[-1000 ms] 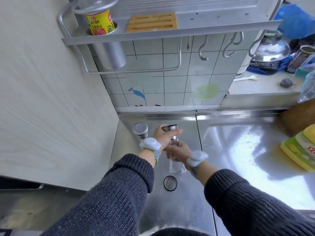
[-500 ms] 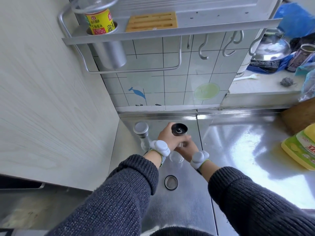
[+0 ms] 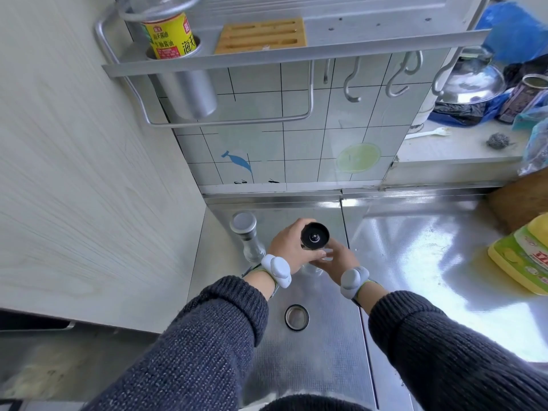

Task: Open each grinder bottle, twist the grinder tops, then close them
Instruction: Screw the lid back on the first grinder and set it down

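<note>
Two hands are meeting over the steel counter, and we are working near to far. Nearest us, a loose cap is lying flat on the counter by its front edge, between our two sleeves and apart from both hands. Just beyond it, we are holding the open grinder bottle upright, its long axis running almost straight up toward the camera, so we are looking down onto the black grinder top. Our left hand is wrapping its fingers closed around that top from the left side. Our right hand is closing around the clear glass body below and slightly right of the top. The relation we are turning on, by our reckoning, is this stacking: left grip high, right grip low, both on one vertical axis, so the twist is running around that axis with the lower hand bracing. Farther back, toward the counter's left rear corner, a second grinder bottle is standing upright with its silver cap on, just beside our left hand but not touching it. Behind it, the tiled wall is rising.
</note>
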`<state>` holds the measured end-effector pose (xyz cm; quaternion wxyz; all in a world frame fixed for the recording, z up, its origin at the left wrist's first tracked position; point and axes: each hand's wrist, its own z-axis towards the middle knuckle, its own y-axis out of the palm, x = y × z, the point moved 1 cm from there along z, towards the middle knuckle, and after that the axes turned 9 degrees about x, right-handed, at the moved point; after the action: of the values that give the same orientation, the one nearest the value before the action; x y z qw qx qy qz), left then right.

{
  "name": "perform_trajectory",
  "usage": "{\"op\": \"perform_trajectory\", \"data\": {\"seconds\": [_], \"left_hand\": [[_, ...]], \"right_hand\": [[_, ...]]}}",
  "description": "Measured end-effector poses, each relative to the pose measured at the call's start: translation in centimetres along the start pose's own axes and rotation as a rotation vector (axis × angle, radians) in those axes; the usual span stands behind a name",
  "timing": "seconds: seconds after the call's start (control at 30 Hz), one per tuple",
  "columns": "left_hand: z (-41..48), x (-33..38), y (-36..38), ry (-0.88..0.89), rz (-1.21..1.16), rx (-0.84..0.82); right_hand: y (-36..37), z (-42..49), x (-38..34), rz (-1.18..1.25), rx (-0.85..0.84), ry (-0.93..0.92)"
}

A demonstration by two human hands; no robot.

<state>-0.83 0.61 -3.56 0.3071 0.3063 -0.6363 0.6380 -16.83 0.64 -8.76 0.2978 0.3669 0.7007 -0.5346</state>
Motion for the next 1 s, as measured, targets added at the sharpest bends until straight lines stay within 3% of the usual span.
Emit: {"op": "perform_trajectory", "data": {"seconds": [0.77, 0.9, 1.0], "left_hand": [[0.3, -0.3, 0.3, -0.034, 0.041, -0.07], [0.2, -0.5, 0.0, -0.032, 0.039, -0.104], [0.2, -0.7, -1.3, 0.041, 0.09, -0.093]], "right_hand": [[0.9, 1.2, 0.8, -0.057, -0.02, 0.158], [-0.1, 0.9, -0.2, 0.211, 0.098, 0.16], [-1.4, 1.1, -2.6, 0.229, 0.247, 0.083]]}}
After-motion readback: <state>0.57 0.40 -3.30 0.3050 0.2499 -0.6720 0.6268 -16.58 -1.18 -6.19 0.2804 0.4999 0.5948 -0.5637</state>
